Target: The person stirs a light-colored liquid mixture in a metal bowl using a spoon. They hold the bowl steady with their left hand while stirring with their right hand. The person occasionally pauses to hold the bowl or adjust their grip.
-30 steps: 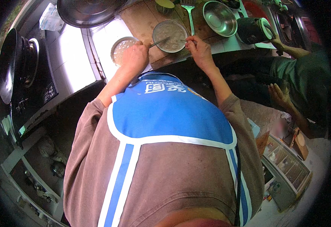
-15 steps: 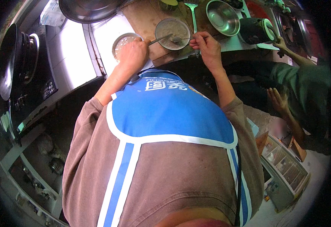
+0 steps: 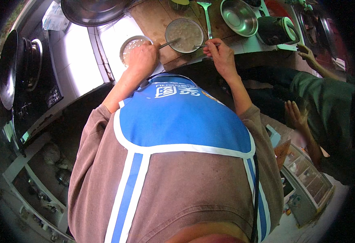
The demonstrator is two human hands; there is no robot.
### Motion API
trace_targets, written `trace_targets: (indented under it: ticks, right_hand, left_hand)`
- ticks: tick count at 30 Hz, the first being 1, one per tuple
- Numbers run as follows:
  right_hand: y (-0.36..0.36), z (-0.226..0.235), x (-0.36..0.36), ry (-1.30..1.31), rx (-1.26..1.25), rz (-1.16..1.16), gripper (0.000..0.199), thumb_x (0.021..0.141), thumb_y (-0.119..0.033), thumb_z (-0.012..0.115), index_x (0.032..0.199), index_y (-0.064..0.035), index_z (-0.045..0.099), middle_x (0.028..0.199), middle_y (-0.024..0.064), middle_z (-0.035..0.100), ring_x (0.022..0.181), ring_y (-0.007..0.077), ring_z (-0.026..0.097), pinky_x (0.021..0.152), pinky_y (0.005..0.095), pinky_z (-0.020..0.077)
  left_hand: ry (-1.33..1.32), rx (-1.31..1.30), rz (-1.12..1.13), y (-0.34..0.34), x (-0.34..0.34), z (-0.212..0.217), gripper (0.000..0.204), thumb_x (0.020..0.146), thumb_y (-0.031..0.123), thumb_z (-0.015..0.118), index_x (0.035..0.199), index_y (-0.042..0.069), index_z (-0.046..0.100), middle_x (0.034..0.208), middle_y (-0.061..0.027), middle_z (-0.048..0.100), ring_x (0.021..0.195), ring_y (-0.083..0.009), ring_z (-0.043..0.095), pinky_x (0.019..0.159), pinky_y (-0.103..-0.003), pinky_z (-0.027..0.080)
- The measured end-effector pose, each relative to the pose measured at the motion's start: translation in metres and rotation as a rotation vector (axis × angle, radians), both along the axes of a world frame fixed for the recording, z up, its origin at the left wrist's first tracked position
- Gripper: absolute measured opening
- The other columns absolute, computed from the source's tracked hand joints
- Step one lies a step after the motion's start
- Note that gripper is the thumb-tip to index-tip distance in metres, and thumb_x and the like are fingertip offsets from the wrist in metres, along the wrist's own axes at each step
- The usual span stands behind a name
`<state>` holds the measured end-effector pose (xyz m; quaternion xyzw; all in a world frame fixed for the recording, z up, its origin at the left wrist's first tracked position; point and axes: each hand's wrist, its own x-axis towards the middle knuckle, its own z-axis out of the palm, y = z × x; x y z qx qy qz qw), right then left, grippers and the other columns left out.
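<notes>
Spoon (image 3: 200, 46) — lower now; across bowl rim (image 3: 166, 35)

A round, pale-rimmed bowl (image 3: 167, 35) stood upright, holding a lumpy, greyish-beige mixture (image 3: 185, 31) that spread across most of its inside. A slim, straight, dark-grey utensil (image 3: 169, 43) slanted up to the right across the bowl's left edge, its far tip in the mixture and its near end hidden in a grip. A thin, short-looking metal utensil (image 3: 200, 46) lay almost level at the lower right rim, gripped at its outer end. To the left, near the first, sat a second round, pale-rimmed bowl (image 3: 122, 49), partly covered, with white lumps in cloudy, beige liquid (image 3: 134, 43).
</notes>
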<state>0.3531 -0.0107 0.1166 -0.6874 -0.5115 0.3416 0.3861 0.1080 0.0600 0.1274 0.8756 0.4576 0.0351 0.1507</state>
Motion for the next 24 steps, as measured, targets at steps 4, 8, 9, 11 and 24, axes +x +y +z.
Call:
trace_targets:
  ticks: [4, 8, 9, 11, 24]
  right_hand:
    - [0.003, -0.009, 0.005, -0.06, -0.016, 0.011, 0.024, 0.09, -0.02, 0.051, 0.094, 0.0027, 0.057, 0.075, 0.0127, 0.066, 0.068, 0.0178, 0.066, 0.062, 0.0283, 0.0524]
    - [0.008, -0.024, 0.01, -0.075, 0.006, 0.002, 0.024, 0.09, -0.02, 0.051, 0.094, 0.0025, 0.057, 0.074, 0.0126, 0.066, 0.068, 0.018, 0.066, 0.062, 0.0289, 0.0526]
    - [0.01, -0.029, 0.013, -0.081, 0.009, -0.01, 0.023, 0.09, -0.02, 0.051, 0.094, 0.0021, 0.057, 0.075, 0.0125, 0.066, 0.068, 0.018, 0.066, 0.062, 0.0291, 0.0526]
    - [0.012, -0.032, 0.014, -0.091, 0.015, -0.028, 0.023, 0.09, -0.02, 0.051, 0.094, 0.0014, 0.057, 0.075, 0.0116, 0.066, 0.068, 0.0166, 0.066, 0.061, 0.0281, 0.052]
    - [0.036, -0.025, 0.027, -0.402, 0.154, 0.049, 0.019, 0.089, -0.022, 0.052, 0.091, -0.0041, 0.057, 0.068, 0.0116, 0.065, 0.065, 0.0255, 0.065, 0.059, 0.037, 0.05]
  left_hand:
    - [-0.013, 0.001, 0.025, 0.0, -0.001, -0.005, 0.019, 0.082, 0.012, 0.048, 0.096, 0.009, 0.061, 0.083, -0.019, 0.06, 0.072, -0.0371, 0.06, 0.062, -0.045, 0.049]
    - [0.011, 0.007, 0.008, 0.002, -0.003, -0.004, 0.02, 0.083, 0.013, 0.048, 0.097, 0.01, 0.061, 0.082, -0.0185, 0.06, 0.072, -0.0363, 0.061, 0.061, -0.045, 0.049]
    - [0.008, 0.013, 0.005, 0.002, -0.003, -0.005, 0.02, 0.083, 0.013, 0.048, 0.097, 0.01, 0.061, 0.082, -0.0184, 0.06, 0.072, -0.0362, 0.061, 0.061, -0.045, 0.049]
    - [0.01, 0.018, 0.003, 0.002, -0.004, -0.007, 0.021, 0.083, 0.013, 0.048, 0.098, 0.011, 0.061, 0.082, -0.0185, 0.06, 0.071, -0.0361, 0.061, 0.061, -0.044, 0.049]
    - [0.011, 0.018, 0.001, 0.001, -0.004, -0.008, 0.018, 0.083, 0.014, 0.048, 0.093, 0.01, 0.062, 0.08, -0.0179, 0.06, 0.071, -0.0358, 0.061, 0.061, -0.044, 0.049]
